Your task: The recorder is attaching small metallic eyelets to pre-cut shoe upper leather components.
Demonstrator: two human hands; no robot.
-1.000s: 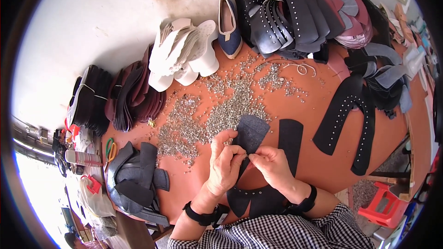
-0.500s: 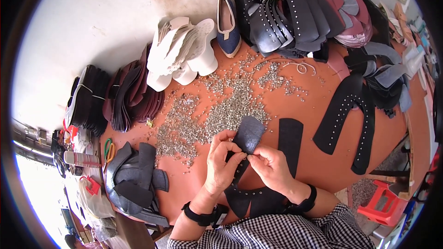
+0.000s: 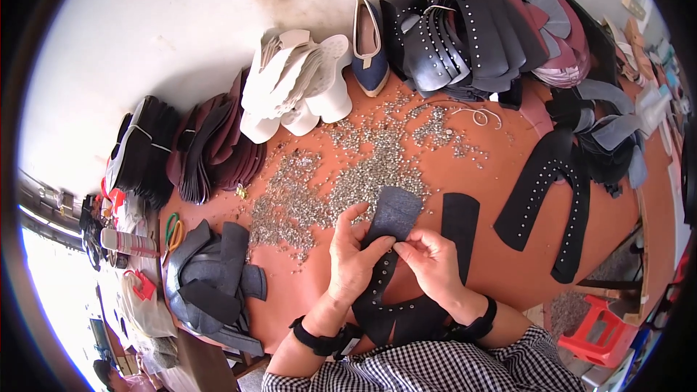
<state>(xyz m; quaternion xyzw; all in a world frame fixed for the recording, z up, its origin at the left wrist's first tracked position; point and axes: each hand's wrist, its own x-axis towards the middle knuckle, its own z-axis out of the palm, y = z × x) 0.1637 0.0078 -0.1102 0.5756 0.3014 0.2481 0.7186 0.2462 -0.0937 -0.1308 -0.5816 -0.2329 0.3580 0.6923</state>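
Observation:
A black studded shoe upper (image 3: 406, 311) curves across the table close to my body, its grey-backed end (image 3: 396, 212) bent up. My left hand (image 3: 350, 267) is closed on this raised end, the thumb pressing its front face and the index finger sticking up beside it. At the same edge, my right hand (image 3: 433, 264) pinches with thumb and index finger just beside the left thumb. Whether a stud sits between those fingertips is too small to tell. A row of studs runs down the upper below my hands. Loose metal studs (image 3: 370, 185) lie heaped just beyond.
A plain black strip (image 3: 459, 229) and a studded black upper (image 3: 548, 192) lie to the right. Grey-black pieces (image 3: 218, 283) and scissors (image 3: 173, 236) are at left. White pieces (image 3: 290, 87), a blue shoe (image 3: 369, 51) and stacked black uppers (image 3: 472, 36) line the wall. A red stool (image 3: 599, 330) stands lower right.
The raised end of the upper has tilted so more of its studded front shows. My left thumb now presses flat on it. The whole view has shifted slightly.

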